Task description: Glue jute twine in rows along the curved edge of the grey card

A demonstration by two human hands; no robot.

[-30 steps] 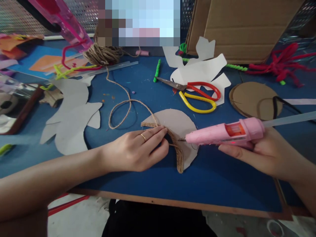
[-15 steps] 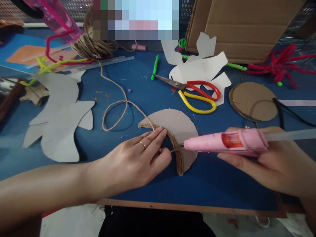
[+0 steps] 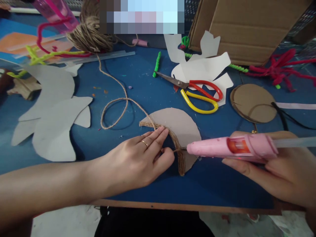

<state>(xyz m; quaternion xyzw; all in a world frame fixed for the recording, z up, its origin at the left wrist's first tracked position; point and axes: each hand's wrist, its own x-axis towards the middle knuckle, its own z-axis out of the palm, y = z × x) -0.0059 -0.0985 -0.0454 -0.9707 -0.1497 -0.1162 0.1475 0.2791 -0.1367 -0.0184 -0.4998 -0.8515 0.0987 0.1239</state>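
Observation:
A grey cardboard crescent lies on the blue table, rows of twine stuck along its inner curve. My left hand rests over that curve, two fingertips pressing the rows, while thumb and forefinger pinch the twine's loose end. My right hand is wrapped round a pink glue gun with a clear glue stick in its back. The nozzle points left and meets the crescent by the twine's end. From under my left fingers a strand loops back to the ball of twine.
Red-and-yellow-handled scissors lie half open beyond the crescent, beside white paper cutouts. Grey cutouts are at left, cardboard discs at right. Behind stand cardboard sheets; pipe cleaners are scattered about.
The glue gun has shifted slightly right and down, its nozzle still by the twine's end. My left hand stays pressed on the crescent. The whole view has moved a little.

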